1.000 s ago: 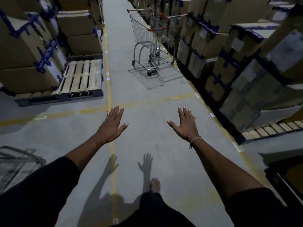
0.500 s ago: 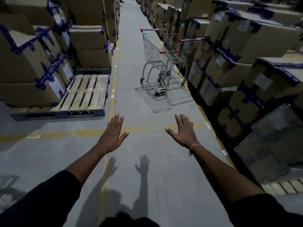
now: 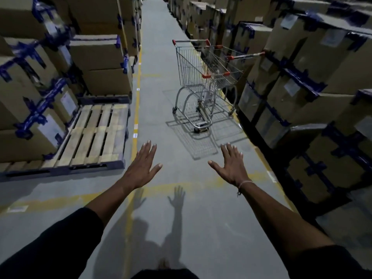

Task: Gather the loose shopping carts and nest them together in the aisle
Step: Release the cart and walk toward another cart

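1. Your left hand [image 3: 141, 170] is spread flat, fingers wide, holding nothing.
2. Your right hand [image 3: 231, 166] is equally splayed and empty.
3. The shopping carts [image 3: 203, 77] stand ahead on the aisle's right side, beside stacked boxes [image 3: 302, 57], well beyond both hands.

Ahead of you in the aisle stand two shopping carts [image 3: 198, 81], one nested into the other, close to the stacked boxes [image 3: 302, 77] on your right. On your left a pallet [image 3: 96, 135] lies on the floor [image 3: 157, 101] beside more boxes [image 3: 96, 63].
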The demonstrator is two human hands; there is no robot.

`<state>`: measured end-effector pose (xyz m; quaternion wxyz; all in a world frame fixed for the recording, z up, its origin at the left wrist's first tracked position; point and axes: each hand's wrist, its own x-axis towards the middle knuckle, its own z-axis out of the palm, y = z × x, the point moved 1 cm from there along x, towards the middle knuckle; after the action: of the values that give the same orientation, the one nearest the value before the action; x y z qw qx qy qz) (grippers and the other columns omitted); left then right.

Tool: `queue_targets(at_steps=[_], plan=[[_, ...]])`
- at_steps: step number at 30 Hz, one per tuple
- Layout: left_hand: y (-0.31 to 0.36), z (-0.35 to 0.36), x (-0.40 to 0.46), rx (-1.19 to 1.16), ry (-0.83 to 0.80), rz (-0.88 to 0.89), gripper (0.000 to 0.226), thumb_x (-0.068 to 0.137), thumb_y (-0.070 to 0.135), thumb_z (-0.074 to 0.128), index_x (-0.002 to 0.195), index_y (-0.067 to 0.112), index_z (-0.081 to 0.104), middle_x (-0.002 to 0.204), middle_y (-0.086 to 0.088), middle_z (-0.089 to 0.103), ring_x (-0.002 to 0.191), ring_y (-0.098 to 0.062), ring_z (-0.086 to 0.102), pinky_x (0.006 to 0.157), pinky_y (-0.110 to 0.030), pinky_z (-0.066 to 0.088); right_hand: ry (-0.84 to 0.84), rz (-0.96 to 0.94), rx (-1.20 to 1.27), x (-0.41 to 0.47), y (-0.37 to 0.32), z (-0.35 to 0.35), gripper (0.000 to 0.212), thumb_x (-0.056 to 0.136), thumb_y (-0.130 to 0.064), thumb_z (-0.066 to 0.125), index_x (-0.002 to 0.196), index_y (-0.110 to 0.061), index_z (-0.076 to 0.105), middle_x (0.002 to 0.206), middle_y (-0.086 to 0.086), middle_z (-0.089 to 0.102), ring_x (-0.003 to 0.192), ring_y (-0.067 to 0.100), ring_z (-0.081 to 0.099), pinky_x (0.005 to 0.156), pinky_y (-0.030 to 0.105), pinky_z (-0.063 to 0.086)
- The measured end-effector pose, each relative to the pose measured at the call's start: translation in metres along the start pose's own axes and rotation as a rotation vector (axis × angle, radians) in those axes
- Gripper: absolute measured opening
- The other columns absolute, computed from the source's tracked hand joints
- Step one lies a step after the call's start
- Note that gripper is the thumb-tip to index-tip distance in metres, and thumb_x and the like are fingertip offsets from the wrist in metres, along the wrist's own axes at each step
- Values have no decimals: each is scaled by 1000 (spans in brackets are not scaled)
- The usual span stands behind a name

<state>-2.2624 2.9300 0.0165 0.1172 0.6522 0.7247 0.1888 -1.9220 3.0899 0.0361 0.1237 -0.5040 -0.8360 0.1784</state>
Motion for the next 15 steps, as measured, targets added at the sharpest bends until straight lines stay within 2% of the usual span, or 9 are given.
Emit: queue_targets(at_steps=[4,7,12,15], plan=[[-41,-25,89,43,-26,58,93,94,78,14,165,20,-1,170,0,-19,157,-20,-16,129,-46,4,0,34,11,85,-12,14,98,96,-76,51,170,-21,16,178,6,2,164,28,-4,131,53,-3],[-65,-34,150,53,-19,70,91,94,75,19,165,20,0,170,0,-17,157,-19,-15,128,-42,2,-11,58,43,150,-14,25,99,95,-76,51,170,-22,15,178,5,0,164,27,-6,130,52,-5],[-117,-32,250,48,-14,62,88,97,71,23,165,20,1,171,1,-18,157,-18,-16,129,-46,4,-22,49,57,270,-10,41,99,95,-76,52,170,-23,15,178,6,0,164,27,-6,130,52,-5],[-146,-32,323,45,5,34,91,95,72,22,165,18,2,170,-1,-16,157,-19,-16,128,-42,2,-11,30,48,357,-5,47,100,94,-77,52,170,-24,13,178,6,1,164,28,-5,129,52,-6]])
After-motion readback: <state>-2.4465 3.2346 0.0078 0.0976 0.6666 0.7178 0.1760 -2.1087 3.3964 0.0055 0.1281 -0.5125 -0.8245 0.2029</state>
